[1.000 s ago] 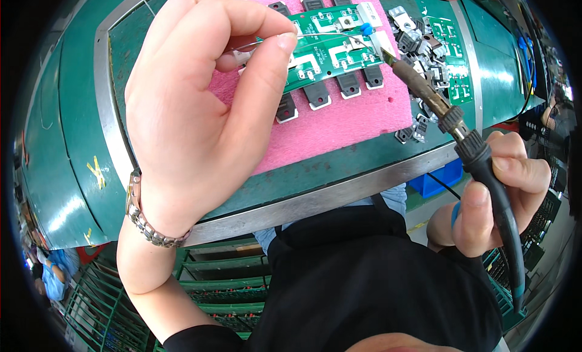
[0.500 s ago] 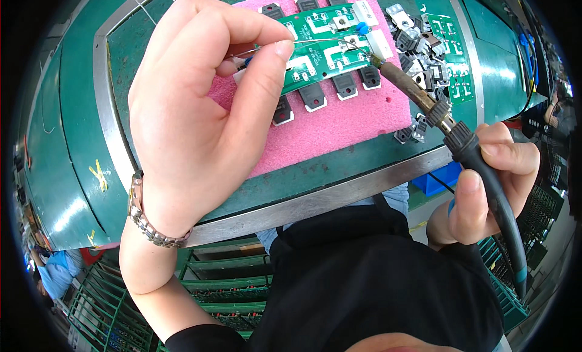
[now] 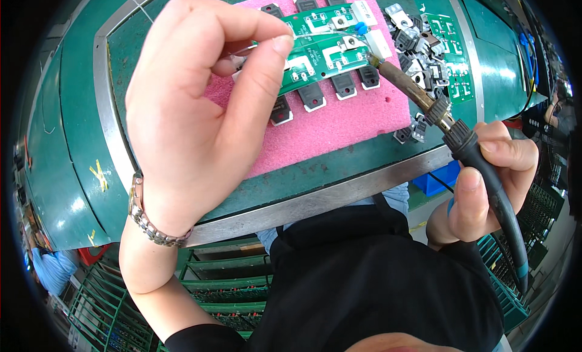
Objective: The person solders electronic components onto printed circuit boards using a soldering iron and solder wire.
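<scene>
My left hand (image 3: pixel 200 91) pinches a thin solder wire (image 3: pixel 321 33) between thumb and forefinger. The wire reaches over a green circuit board (image 3: pixel 315 58) toward its right end, near a small blue component (image 3: pixel 361 29). In my right hand (image 3: pixel 500 176) is a soldering iron (image 3: pixel 427 103), held by its black handle. Its tip is at the board's right edge, by the solder pads. Black transistors (image 3: pixel 344 85) stick out along both long sides of the board, which lies on a pink foam pad (image 3: pixel 321 134). My left hand hides the board's left part.
Right of the foam lies a heap of loose transistors (image 3: pixel 424 61), beside more green boards (image 3: pixel 454 55). A metal strip (image 3: pixel 333 191) edges the green bench. Below it stand green racks (image 3: pixel 224 291) and a blue bin (image 3: pixel 438 177). Another person's blue sleeve (image 3: pixel 53 270) shows at far left.
The solder wire has shifted slightly, its bend now higher over the board near the blue component. The iron stays at nearly the same spot. Both hands have barely moved.
</scene>
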